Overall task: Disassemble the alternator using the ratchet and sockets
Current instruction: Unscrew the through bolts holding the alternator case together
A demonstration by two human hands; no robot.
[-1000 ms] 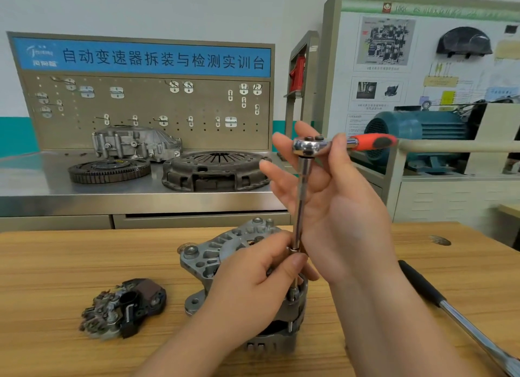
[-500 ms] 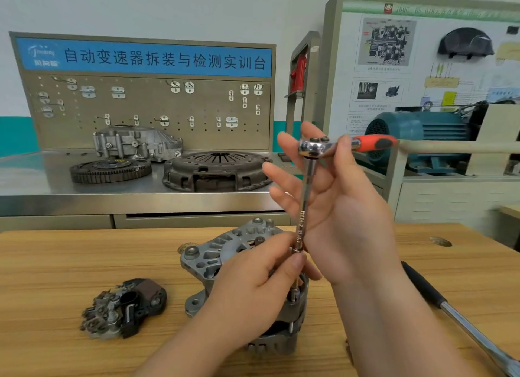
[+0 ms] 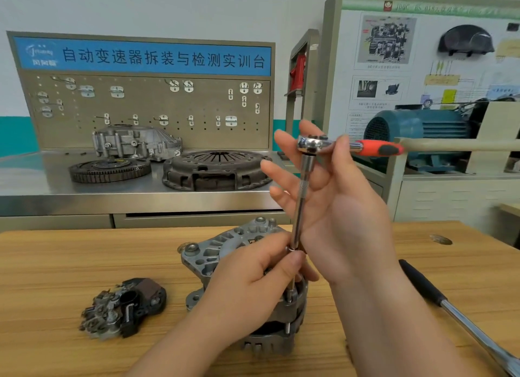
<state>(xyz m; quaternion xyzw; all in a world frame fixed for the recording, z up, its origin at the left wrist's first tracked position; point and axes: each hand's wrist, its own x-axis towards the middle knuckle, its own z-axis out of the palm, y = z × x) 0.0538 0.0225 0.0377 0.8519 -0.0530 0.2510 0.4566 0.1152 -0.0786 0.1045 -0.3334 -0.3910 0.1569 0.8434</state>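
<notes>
Centre frame, almost nothing has shifted: the left hand (image 3: pixel 253 286) pinches the extension bar (image 3: pixel 302 196) and the right hand (image 3: pixel 343 207) pinches the ratchet (image 3: pixel 312 144) head, so the alternator (image 3: pixel 208 255) bolt is probably still threaded.

Flywheel (image 3: pixel 109 169) beside clutch cover (image 3: pixel 216 169) on steel bench (image 3: pixel 84 193).

Bright, even indoor light is coming from overhead. Soft shadows are lying under the alternator (image 3: pixel 208 252). Glare is showing on the ratchet head (image 3: pixel 309 143) and the steel bench (image 3: pixel 42 185). Frame edges are bowing; the wall posters (image 3: pixel 385 41) are reading soft.
</notes>
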